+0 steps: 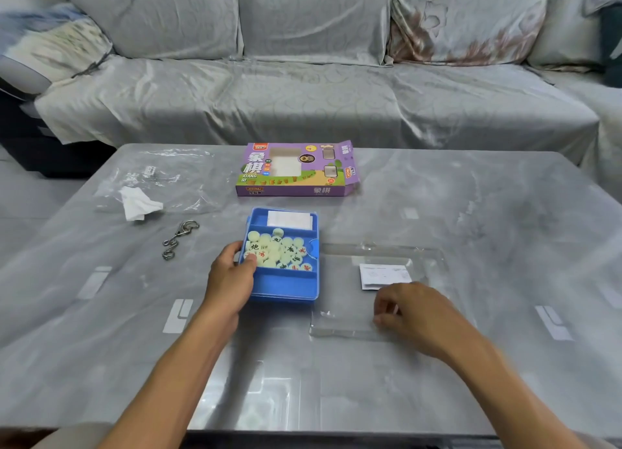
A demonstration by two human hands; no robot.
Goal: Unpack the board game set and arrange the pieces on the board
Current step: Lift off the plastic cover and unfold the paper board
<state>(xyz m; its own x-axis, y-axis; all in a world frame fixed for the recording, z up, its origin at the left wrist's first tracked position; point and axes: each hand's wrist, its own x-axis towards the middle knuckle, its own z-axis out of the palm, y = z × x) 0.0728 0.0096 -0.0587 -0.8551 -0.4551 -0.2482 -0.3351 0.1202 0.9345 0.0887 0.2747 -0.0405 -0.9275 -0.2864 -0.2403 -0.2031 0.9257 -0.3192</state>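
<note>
A person's two bare forearms reach over a glossy grey table in front of a grey covered sofa. In the middle of the table sits a blue tray, uncovered, its middle compartment heaped with pale round game pieces marked in red and black characters; a folded white sheet lies in the far compartment. The left hand grips the tray's left edge, thumb hooked over the rim and touching the pieces. Just right of the tray lies a clear plastic lid with a white paper slip on it. The right hand rests on the lid with fingers curled, pinching something small and white that cannot be made out. Beyond the tray lies the purple game box, its end flap open. To the left are a clear plastic bag, a crumpled tissue and a metal wire puzzle.
</note>
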